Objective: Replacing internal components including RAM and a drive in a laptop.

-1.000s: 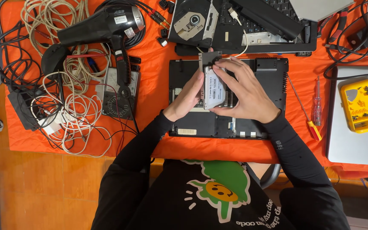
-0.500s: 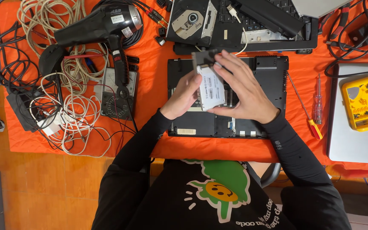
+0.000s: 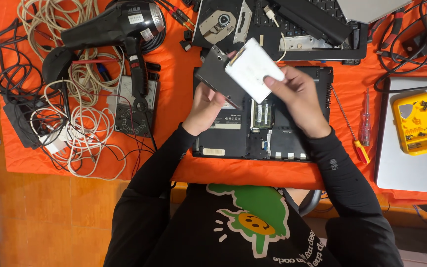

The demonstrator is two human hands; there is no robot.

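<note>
An upturned black laptop [image 3: 292, 143] lies open-bottomed on the orange cloth in front of me. Above it my right hand [image 3: 297, 96] grips a flat white rectangular drive [image 3: 254, 69], tilted, by its lower right side. My left hand [image 3: 208, 106] holds a dark grey metal caddy plate [image 3: 218, 76] just left of and partly under the white drive. The two parts overlap at their upper edges. Memory modules [image 3: 262, 112] show in the laptop's bay between my hands.
A black hair dryer [image 3: 109, 29], a meter [image 3: 134, 106] and tangled cables [image 3: 75, 128] fill the left. An optical drive [image 3: 218, 22] and keyboard part lie beyond. Two screwdrivers [image 3: 364, 123], a yellow screw tray [image 3: 418, 123] and a silver laptop [image 3: 411, 168] sit right.
Both hands have lifted the drive off the laptop bay and up toward the far edge. The white drive now sits apart from the grey caddy, tilted to the right.
</note>
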